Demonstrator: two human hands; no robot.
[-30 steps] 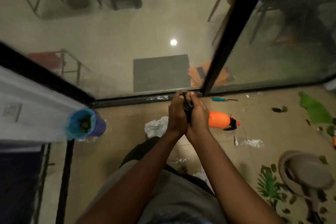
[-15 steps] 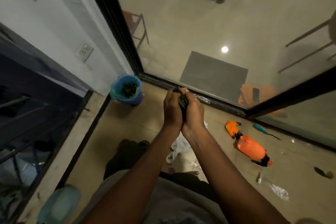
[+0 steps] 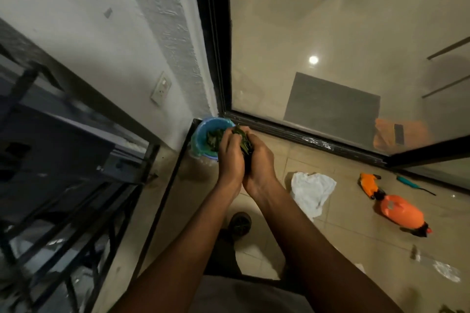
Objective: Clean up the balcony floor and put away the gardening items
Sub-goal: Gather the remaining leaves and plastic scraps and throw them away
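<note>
Cupping a bunch of green leaves between them, the left hand and right hand hung beside the blue bucket at eleven o'clock.

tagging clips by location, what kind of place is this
Most likely a home balcony: a metal railing on one side, a sliding glass door onto an indoor room, and gardening things on the tiled floor, an orange sprayer and a blue bin of leaves.
</note>
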